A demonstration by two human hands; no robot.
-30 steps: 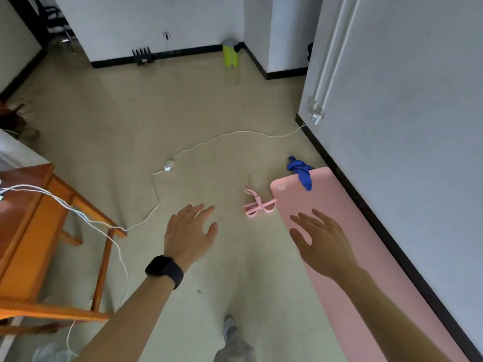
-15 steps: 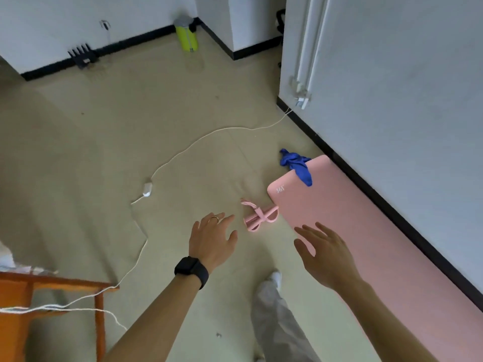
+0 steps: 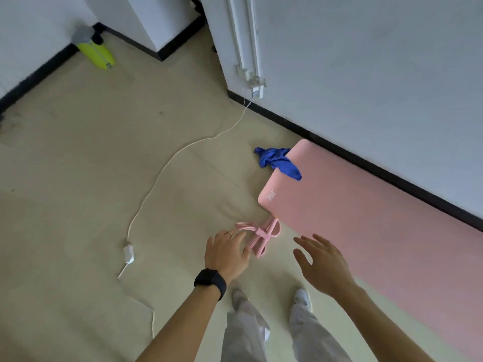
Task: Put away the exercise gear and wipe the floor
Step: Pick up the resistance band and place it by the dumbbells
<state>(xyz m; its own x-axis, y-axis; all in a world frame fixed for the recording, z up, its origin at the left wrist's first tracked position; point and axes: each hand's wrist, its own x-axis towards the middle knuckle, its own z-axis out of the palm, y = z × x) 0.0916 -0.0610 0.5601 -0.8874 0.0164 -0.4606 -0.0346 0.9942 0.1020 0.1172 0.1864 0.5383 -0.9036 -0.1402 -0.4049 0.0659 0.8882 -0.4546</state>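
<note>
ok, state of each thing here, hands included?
Yoga mat: unrolled, flat by the wall.
Resistance band: on floor at mat's corner, ungripped.
Blue cloth: crumpled, partly on mat's end.
White cable: loose across floor.
Left hand: open, by the band.
Right hand: open, empty.

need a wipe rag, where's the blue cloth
Head view, right of centre: the blue cloth lies crumpled over the far corner of the pink exercise mat, near the wall.
</note>
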